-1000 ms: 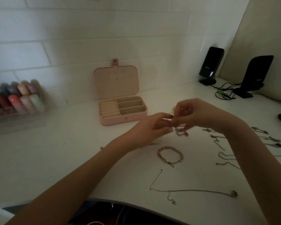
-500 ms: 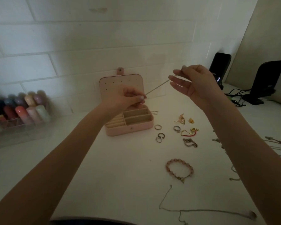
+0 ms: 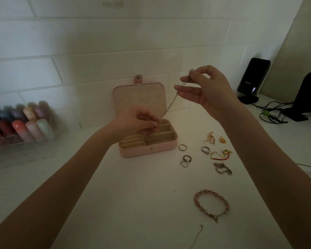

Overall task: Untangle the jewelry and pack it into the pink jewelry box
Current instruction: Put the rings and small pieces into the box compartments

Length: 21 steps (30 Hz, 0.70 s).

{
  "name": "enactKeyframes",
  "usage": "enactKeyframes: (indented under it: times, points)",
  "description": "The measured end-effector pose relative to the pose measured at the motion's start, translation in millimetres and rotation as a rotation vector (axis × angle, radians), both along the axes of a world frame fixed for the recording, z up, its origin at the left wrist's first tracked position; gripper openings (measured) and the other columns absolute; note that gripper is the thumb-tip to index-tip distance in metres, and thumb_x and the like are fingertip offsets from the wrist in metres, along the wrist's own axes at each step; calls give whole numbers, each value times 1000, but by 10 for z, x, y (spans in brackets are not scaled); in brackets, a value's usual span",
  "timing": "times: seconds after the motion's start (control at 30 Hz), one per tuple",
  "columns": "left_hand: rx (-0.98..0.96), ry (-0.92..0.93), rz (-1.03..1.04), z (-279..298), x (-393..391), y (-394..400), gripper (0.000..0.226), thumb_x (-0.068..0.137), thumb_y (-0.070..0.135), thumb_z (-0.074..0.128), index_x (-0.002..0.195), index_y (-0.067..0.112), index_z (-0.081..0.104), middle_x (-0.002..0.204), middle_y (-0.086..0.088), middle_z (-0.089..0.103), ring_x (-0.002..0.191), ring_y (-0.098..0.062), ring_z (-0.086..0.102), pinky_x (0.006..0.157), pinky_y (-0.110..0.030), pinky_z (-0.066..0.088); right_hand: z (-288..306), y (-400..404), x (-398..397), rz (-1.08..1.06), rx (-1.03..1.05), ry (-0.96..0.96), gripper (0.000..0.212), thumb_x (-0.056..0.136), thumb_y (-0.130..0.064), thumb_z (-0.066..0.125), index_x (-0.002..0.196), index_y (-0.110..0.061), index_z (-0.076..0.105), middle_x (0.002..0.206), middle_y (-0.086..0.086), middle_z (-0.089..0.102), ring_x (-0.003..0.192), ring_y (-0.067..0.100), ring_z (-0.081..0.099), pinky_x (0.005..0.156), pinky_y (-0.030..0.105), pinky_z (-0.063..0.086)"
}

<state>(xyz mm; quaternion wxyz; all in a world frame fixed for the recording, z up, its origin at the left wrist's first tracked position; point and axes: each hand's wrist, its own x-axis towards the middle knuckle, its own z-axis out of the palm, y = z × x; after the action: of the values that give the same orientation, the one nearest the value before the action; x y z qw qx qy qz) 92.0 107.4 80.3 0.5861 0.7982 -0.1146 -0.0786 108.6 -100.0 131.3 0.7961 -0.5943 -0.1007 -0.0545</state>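
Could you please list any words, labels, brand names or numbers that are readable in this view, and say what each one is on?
Nothing can be read with confidence.
Black stand by the wall: a small light brand mark on its face, too blurred to read.
Bottles in the clear organizer: blurred, no label legible.
Pink jewelry box: no lettering visible, only a snap button and holes in the lid.

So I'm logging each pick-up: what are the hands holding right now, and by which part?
A thin chain, stretched between both hands: the right hand pinches its upper end, the left hand its lower end, over the pink jewelry box.
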Motion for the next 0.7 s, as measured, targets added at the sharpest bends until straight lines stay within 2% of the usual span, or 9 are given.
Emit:
enactKeyframes:
  times: [0.23, 0.4, 0.57, 0.7]
  points:
    - [-79, 20, -14, 27, -8, 3, 9, 89, -3, 60, 95, 2, 64, 82, -8, 69, 73, -10, 71, 68, -20, 57, 51, 60, 6, 32, -11, -46, 11, 98, -10, 53, 89, -9, 47, 86, 13, 66, 79, 33, 73, 72, 39, 61]
    - [-274, -11, -23, 32, -30, -33, 13, 89, -5, 56, 89, 6, 63, 76, -3, 71, 74, -11, 70, 67, -21, 57, 49, 56, 7, 30, -2, -51, 10, 98, -9, 53, 90, -8, 47, 83, 12, 67, 79, 32, 73, 73, 40, 61]
    - [-162, 4, 3, 10, -8, -16, 10, 87, -3, 61, 90, 5, 64, 75, -5, 71, 71, -11, 69, 70, -22, 58, 38, 31, 2, 52, 11, -38, 8, 98, -9, 53, 92, -8, 47, 84, 13, 66, 80, 33, 73, 70, 37, 60]
    - [-52, -1, 48, -1, -17, 5, 8, 88, -3, 61, 93, 3, 64, 77, -9, 68, 66, -8, 69, 62, -17, 55, 36, 34, 2, 69, -2, -31, 9, 97, -9, 54, 91, -8, 47, 81, 12, 67, 80, 33, 72, 73, 39, 60]
